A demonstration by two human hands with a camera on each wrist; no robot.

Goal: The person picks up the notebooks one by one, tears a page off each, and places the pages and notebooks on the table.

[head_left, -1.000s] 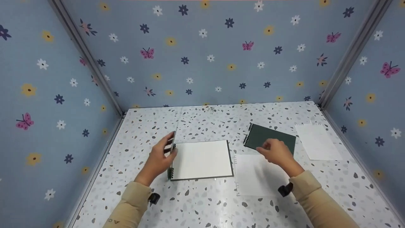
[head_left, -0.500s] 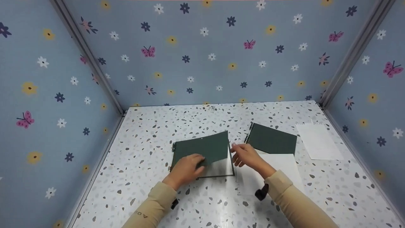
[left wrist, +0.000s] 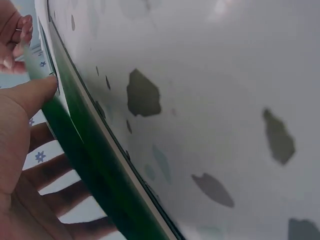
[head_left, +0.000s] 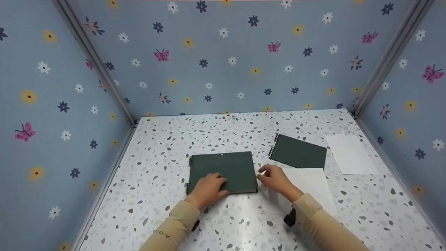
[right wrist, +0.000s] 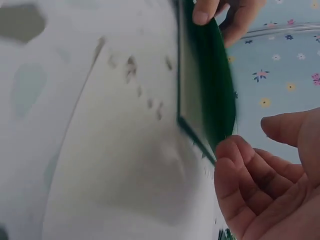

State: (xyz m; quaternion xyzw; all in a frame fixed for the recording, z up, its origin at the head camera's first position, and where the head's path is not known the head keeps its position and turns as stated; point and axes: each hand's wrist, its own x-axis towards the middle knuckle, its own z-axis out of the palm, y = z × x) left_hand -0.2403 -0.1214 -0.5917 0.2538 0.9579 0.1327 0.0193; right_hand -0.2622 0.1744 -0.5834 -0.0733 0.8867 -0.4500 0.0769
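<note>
A spiral notebook [head_left: 233, 167] with a dark green cover lies on the table in front of me, its rings on the left. My left hand [head_left: 208, 188] rests on the lower part of that cover, fingers spread. In the left wrist view the thumb [left wrist: 35, 95] lies at the cover's edge. Beside the notebook's right edge is my right hand [head_left: 277, 179], with bent fingers. The right wrist view has its fingertips [right wrist: 227, 150] at the notebook's corner and the thumb well apart from them. There the green cover [right wrist: 217, 75] stands slightly off the pages.
A loose white sheet [head_left: 310, 181] lies partly under my right hand and forearm. Behind it is a second dark green spiral notebook [head_left: 299, 151], set at an angle. Another torn-edged sheet [head_left: 352, 153] lies at the far right. Flower-patterned walls [head_left: 223, 69] enclose the speckled table [head_left: 167, 139].
My left hand has swung the notebook's cover over from left to right, covering the white page. My right hand has moved left from above the second notebook to the first one's right edge.
</note>
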